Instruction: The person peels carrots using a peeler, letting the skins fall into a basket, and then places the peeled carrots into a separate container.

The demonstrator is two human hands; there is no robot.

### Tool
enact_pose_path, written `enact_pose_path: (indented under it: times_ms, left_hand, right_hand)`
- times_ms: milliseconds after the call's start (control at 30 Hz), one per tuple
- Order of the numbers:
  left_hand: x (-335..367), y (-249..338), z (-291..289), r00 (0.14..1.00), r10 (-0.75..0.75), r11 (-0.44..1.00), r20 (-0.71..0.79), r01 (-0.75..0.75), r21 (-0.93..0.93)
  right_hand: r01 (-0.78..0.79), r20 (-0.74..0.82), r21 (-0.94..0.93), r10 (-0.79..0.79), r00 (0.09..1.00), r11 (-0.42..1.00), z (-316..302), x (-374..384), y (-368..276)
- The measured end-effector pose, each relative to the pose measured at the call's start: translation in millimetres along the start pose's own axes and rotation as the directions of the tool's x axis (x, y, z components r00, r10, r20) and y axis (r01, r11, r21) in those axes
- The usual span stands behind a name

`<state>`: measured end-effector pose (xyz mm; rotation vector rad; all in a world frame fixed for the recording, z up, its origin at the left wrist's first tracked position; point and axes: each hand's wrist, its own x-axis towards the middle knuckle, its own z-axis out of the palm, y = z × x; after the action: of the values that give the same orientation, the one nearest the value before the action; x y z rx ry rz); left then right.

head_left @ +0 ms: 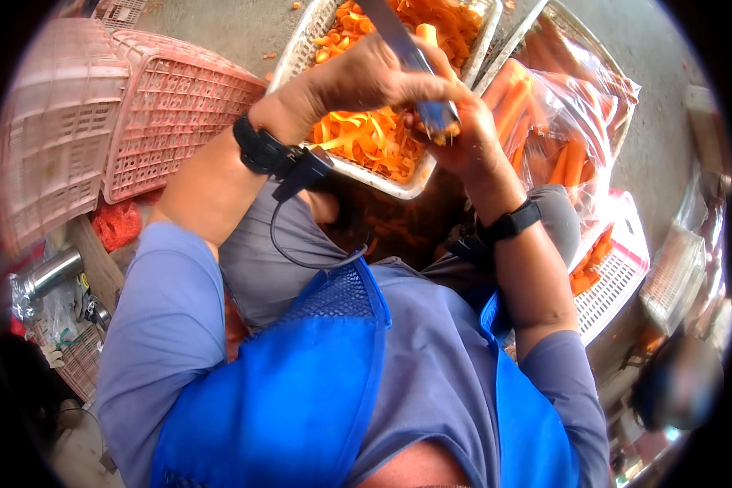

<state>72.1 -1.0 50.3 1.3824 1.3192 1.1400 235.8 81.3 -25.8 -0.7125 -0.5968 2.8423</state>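
My left hand (358,75) is closed around a long knife (400,34), with its thumb lying across the blade. The upper end of the knife runs out of view. Close against it, my right hand (468,134) is closed on a carrot (426,34) whose tip shows above the fingers. Orange bits cling near the lower end of the blade, beside the right palm. The fingers overlap and hide most of the carrot. Beneath both hands stands a white crate (411,189) heaped with orange carrot peelings (370,146).
A second crate (557,20) at the right holds whole carrots (508,102) in a clear plastic bag (594,114). A white basket (614,293) with carrot pieces stands by my right knee. Red plastic crates (179,114) rise at the left, above a red net bag (115,224).
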Motion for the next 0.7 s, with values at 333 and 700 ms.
enact_pose_path:
  times_ms: [333,700]
  left_hand:
    - [8.4,-27.0,-18.1,0.997,-0.069,0.998,0.03,0.068,0.018]
    - [-2.4,-1.9,-53.9,0.907,-0.017,0.997,-0.422,0.049,0.064]
  right_hand:
    - [0.004,0.0,0.045,-0.004,1.0,0.999,-5.1,-1.7,5.4]
    - [0.028,-0.018,0.156,-0.026,1.0,0.987,10.6,-10.5,-0.6]
